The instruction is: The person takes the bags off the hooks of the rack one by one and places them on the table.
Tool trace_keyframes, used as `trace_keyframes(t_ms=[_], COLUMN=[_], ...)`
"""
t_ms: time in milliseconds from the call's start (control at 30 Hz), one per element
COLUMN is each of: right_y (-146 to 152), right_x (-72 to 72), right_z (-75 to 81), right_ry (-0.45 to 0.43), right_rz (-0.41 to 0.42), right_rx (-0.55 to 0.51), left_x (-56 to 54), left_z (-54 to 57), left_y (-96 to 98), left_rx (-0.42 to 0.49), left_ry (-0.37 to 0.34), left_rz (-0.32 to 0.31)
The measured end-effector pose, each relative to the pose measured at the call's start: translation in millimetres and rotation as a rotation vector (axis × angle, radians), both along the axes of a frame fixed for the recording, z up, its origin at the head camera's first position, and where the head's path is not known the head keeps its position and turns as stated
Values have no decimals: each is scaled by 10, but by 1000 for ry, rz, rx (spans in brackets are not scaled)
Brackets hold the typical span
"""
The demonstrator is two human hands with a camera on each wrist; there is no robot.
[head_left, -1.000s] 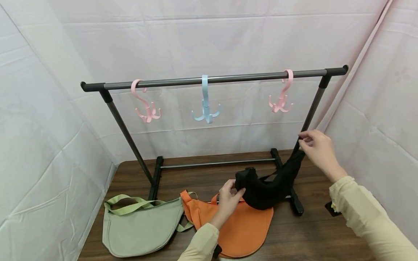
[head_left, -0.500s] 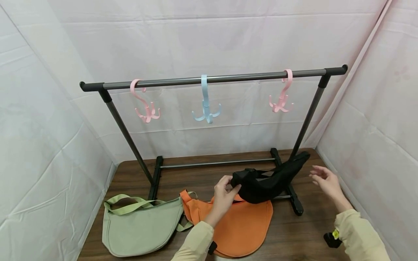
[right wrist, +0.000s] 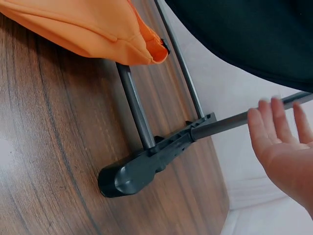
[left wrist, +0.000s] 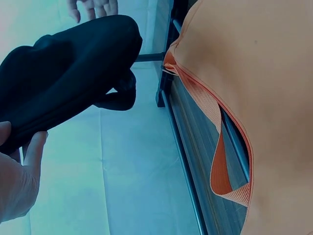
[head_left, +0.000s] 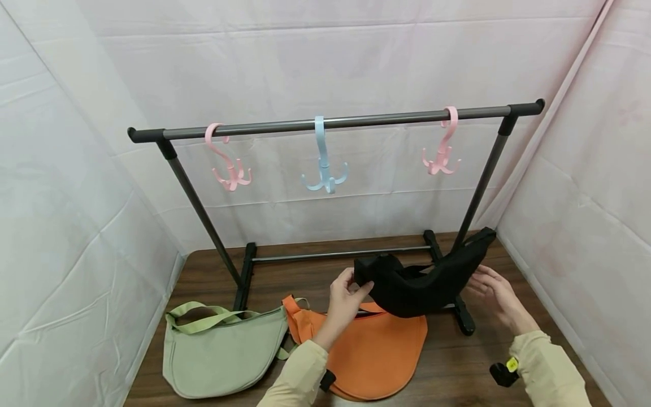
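Observation:
My left hand (head_left: 346,299) pinches one end of a black shoulder bag (head_left: 417,288) between thumb and fingers, holding it raised over the orange bag. The bag's far end points up to the right, near the rack's right post. Close under that end is my right hand (head_left: 498,297), fingers loosely extended; in the right wrist view its fingers (right wrist: 281,117) have nothing between them, below the black cloth. An orange bag (head_left: 381,362) lies flat on the table under the left forearm, its strap (left wrist: 220,161) looped loose. Left of it lies a light green bag (head_left: 224,356).
A metal clothes rack (head_left: 376,120) stands across the table (head_left: 305,282). From its bar hang a pink hook (head_left: 231,169) at left, a blue hook (head_left: 324,164) mid-bar and another pink hook (head_left: 441,152) at right. White cloth walls (head_left: 356,62) surround the table.
The right hand has let go of the black bag's far end, moved away to the right and down, then come back beneath it. The left hand keeps its pinch; the bag's far end swings right.

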State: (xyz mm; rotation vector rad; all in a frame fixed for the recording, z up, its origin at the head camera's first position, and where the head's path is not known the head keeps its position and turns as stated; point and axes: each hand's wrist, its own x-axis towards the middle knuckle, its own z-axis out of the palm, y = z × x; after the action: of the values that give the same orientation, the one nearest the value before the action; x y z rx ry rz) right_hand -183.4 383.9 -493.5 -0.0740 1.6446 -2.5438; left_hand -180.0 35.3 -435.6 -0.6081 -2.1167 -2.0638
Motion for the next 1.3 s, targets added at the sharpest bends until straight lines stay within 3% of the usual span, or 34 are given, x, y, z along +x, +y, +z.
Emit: trace_keyframes(t_ms=[133, 267, 600, 733, 800, 1033, 1300], right_y=[-2, -14, -37, -46, -53, -7, 88], right_x=[-2, 15, 121, 145, 159, 214, 299], right_z=[-10, 6, 57, 74, 87, 86, 80], right_ry=[55, 42, -58, -81, -87, -91, -120], right_rz=[64, 47, -78, -113, -125, -144, -190], right_rx=[-46, -30, 285, 341, 366, 387, 445], left_x=[-29, -64, -88, -106, -117, -236, -227], left_z=[-7, -18, -23, -40, -65, -318, -423], left_y=[-30, -55, -115, -125, -124, -61, 22], left_rx=[-5, 1, -15, -13, 10, 101, 167], left_ry=[-35, -64, -161, -213, -236, -355, -472], left_rz=[-16, -29, -74, -96, -120, -182, -218])
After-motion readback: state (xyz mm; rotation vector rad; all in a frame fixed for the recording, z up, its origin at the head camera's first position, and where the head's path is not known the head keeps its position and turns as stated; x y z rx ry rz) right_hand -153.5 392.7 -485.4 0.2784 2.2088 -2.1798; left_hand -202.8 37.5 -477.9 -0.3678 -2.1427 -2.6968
